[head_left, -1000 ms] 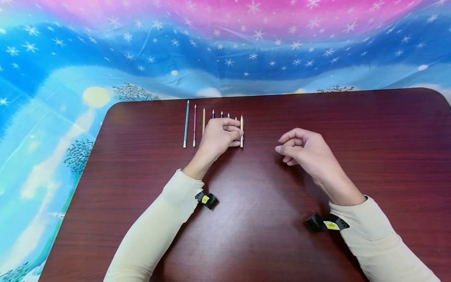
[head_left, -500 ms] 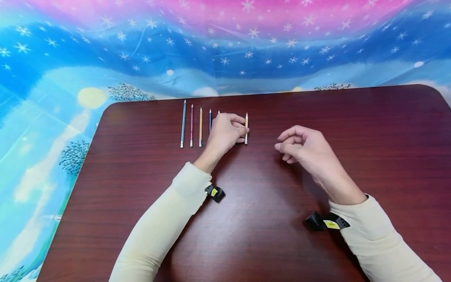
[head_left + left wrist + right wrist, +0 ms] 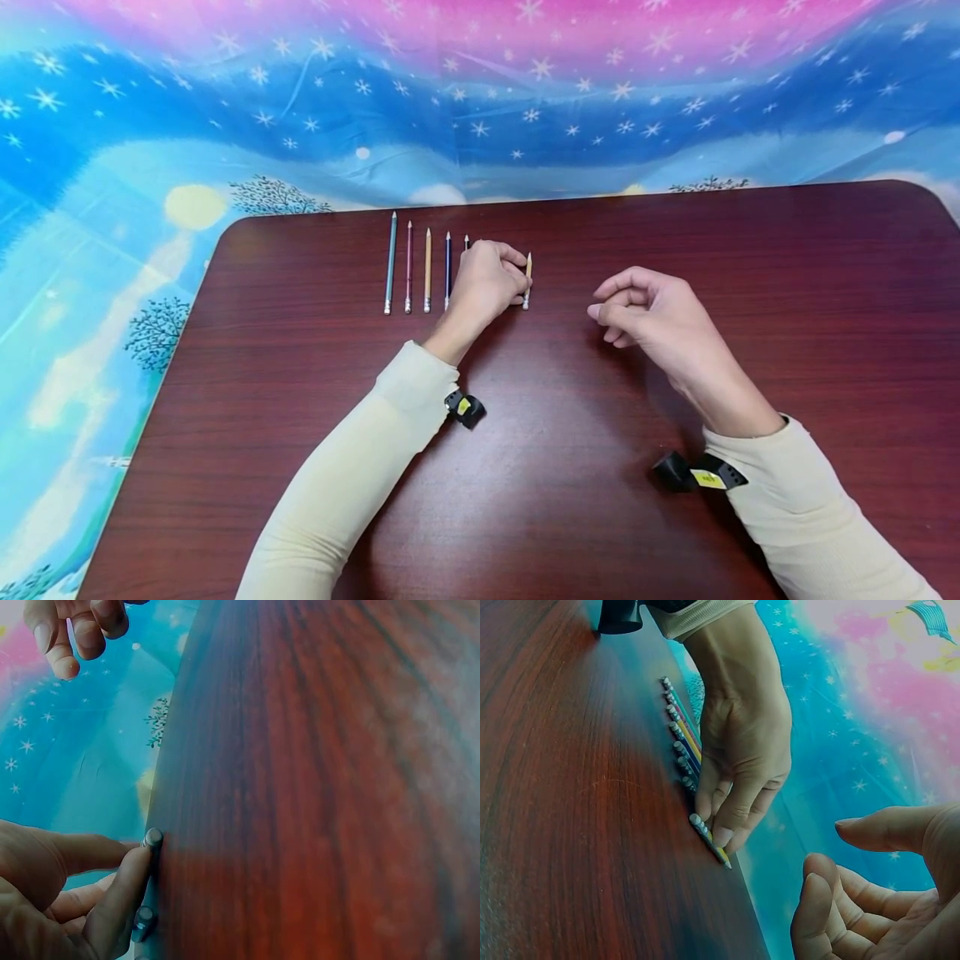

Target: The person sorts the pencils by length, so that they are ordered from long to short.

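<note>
At the right end of a row of pencils, my left hand [image 3: 486,279] pinches a short yellow pencil [image 3: 528,268] between thumb and fingers. Its sharpened tip points toward the far edge, its eraser end toward me. In the right wrist view the same yellow pencil [image 3: 710,838] lies low along the tabletop under the fingertips. To its left run a teal pencil [image 3: 391,262], a dark pink one [image 3: 408,267], an orange-yellow one [image 3: 427,271] and a dark blue one [image 3: 447,265]. Further pencils are mostly hidden behind my left hand. My right hand [image 3: 654,321] hovers apart, fingers loosely bent, holding nothing.
The brown wood-grain table [image 3: 570,500] has rounded far corners. Behind it hangs a snowflake-patterned cloth [image 3: 480,100] in blue and pink. A black wrist camera [image 3: 467,408] sits on the left sleeve, another black camera [image 3: 675,472] on the right.
My left hand has shifted right along the row, carrying the short yellow pencil away from its neighbours, then slightly toward me. More pencils at the left show now. The right hand has stayed nearly still.
</note>
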`<state>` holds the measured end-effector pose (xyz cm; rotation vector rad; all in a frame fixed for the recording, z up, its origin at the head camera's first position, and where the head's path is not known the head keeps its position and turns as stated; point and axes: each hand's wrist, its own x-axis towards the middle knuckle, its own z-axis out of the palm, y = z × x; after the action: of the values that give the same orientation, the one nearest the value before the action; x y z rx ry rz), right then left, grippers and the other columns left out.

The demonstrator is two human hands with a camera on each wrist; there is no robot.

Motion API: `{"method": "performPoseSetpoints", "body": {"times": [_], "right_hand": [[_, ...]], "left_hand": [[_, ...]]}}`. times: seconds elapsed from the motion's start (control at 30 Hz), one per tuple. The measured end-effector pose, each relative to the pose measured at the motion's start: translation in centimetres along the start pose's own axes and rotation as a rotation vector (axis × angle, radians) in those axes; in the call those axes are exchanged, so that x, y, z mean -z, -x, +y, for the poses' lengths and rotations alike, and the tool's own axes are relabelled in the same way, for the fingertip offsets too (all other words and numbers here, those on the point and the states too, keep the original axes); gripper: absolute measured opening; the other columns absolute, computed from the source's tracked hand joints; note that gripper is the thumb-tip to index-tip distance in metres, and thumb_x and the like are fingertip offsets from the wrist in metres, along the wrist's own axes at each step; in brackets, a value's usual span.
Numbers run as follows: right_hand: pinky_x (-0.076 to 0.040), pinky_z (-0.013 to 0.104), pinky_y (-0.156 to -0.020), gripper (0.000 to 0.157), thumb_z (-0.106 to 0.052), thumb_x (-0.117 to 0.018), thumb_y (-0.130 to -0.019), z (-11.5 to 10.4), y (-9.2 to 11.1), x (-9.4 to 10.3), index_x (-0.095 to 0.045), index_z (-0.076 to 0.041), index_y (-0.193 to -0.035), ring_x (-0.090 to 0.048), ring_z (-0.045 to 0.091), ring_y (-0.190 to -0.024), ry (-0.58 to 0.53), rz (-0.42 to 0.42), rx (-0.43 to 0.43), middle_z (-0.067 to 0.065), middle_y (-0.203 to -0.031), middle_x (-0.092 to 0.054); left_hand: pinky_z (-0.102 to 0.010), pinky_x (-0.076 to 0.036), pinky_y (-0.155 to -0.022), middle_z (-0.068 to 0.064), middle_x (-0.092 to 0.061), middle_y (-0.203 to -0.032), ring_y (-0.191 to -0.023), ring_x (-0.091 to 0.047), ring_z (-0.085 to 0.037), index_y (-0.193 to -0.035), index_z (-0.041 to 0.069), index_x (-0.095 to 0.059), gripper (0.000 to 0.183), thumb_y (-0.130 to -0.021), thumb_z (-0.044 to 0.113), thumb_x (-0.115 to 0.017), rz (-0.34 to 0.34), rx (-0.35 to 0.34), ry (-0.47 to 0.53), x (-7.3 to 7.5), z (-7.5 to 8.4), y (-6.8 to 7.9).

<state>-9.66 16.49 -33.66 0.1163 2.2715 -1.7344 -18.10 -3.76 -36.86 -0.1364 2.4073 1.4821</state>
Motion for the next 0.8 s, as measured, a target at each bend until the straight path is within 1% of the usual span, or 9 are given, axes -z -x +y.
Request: {"method": "performPoseSetpoints", "body": {"times": [0.2, 0.33, 0.47, 0.67, 0.8], "right_hand": [[-0.059, 0.025, -0.064, 0.019, -0.004, -0.065, -0.096, -0.02, 0.06, 0.02, -0.059, 0.003, -0.113, -0.062, 0.006, -0.065, -0.005, 0.001, 0.001, -0.017, -0.080, -0.074], [-0.059, 0.024, -0.063, 0.018, -0.003, -0.065, -0.096, -0.01, 0.07, 0.08, -0.060, 0.003, -0.113, -0.062, 0.006, -0.064, -0.008, 0.002, 0.004, -0.017, -0.081, -0.074], [-0.059, 0.025, -0.063, 0.018, -0.003, -0.065, -0.096, -0.02, 0.06, 0.14, -0.060, 0.003, -0.113, -0.061, 0.006, -0.065, -0.008, 0.000, -0.002, -0.017, -0.081, -0.074], [-0.059, 0.025, -0.064, 0.019, -0.004, -0.065, -0.097, -0.02, 0.10, 0.24, -0.060, 0.002, -0.113, -0.062, 0.007, -0.065, -0.007, -0.002, -0.007, -0.018, -0.081, -0.073], [-0.059, 0.025, -0.064, 0.020, -0.005, -0.066, -0.097, -0.01, 0.10, 0.27, -0.059, 0.003, -0.114, -0.062, 0.007, -0.066, -0.006, -0.002, -0.008, -0.018, -0.080, -0.073]], "left_hand": [[-0.021, -0.062, -0.065, -0.008, -0.076, -0.091, -0.073, -0.074, -0.013, -0.111, 0.003, -0.073, 0.016, -0.096, 0.000, -0.071, -0.001, -0.020, -0.081, 0.14, -0.06, 0.07], [-0.020, -0.056, -0.062, -0.005, -0.076, -0.089, -0.072, -0.071, -0.011, -0.111, 0.005, -0.074, 0.016, -0.095, 0.002, -0.073, 0.013, -0.042, -0.157, 0.16, -0.05, 0.13], [-0.020, -0.051, -0.060, -0.004, -0.076, -0.087, -0.072, -0.068, -0.011, -0.110, 0.006, -0.075, 0.016, -0.094, 0.002, -0.073, 0.030, -0.059, -0.207, 0.20, -0.01, 0.16], [-0.023, -0.055, -0.063, -0.003, -0.076, -0.084, -0.074, -0.071, -0.012, -0.109, 0.007, -0.075, 0.016, -0.094, 0.001, -0.072, 0.039, -0.064, -0.235, 0.38, 0.03, 0.23], [-0.024, -0.056, -0.070, -0.003, -0.076, -0.086, -0.076, -0.070, -0.012, -0.108, 0.007, -0.075, 0.016, -0.093, 0.002, -0.073, 0.053, -0.091, -0.276, 0.55, -0.03, 0.25]]}}
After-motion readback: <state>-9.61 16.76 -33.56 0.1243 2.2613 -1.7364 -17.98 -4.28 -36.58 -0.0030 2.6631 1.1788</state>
